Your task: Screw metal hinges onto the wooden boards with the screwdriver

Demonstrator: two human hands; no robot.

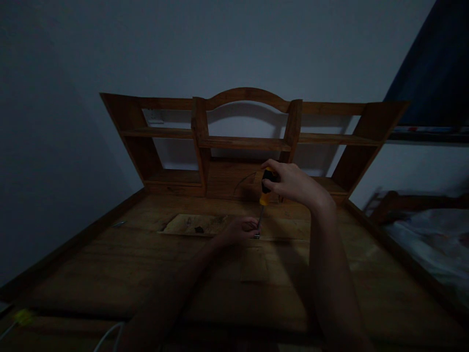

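Note:
My right hand (291, 182) is wrapped round the yellow and black handle of a screwdriver (265, 195). The screwdriver stands nearly upright, its shaft slanting down to the wooden desktop (146, 274). My left hand (240, 231) rests low at the screwdriver's tip, fingers pinched together. Just under those fingers a small shiny metal piece (257, 236) shows by the tip; it is too dark and small to name. What the left fingers hold is hidden. Left of that hand lies a paler, rough strip (183, 224) of wood with a dark spot.
A wooden shelf unit (245, 143) stands along the desk's back against the wall. A small light-coloured object (119, 223) lies on the left. Near the front left corner are a yellow item (24, 317) and a white cable (108, 335). Bedding (432, 239) lies beyond the right edge.

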